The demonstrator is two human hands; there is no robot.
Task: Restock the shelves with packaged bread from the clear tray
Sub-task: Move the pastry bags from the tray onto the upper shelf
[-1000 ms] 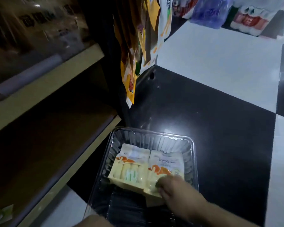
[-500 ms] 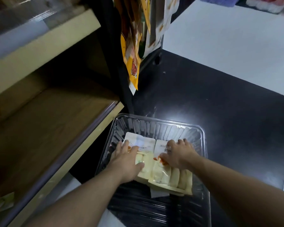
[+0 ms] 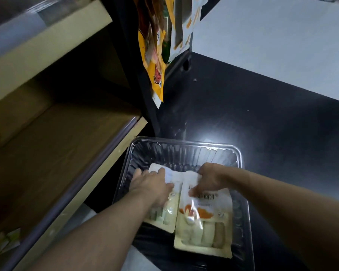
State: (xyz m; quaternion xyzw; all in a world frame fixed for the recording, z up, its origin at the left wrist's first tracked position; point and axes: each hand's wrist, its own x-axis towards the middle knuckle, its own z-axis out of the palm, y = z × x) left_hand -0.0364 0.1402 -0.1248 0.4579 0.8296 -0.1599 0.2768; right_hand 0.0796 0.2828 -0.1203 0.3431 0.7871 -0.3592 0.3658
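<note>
Beside the bread tray (image 3: 184,151), wooden shelf (image 3: 53,153), seemingly bare; hanging snack bags (image 3: 155,61).

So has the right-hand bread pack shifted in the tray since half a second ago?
Yes. The right bread pack has slid toward the clear tray's near end, now lying lower than the left bread pack, with the right hand gripping its top edge.
</note>
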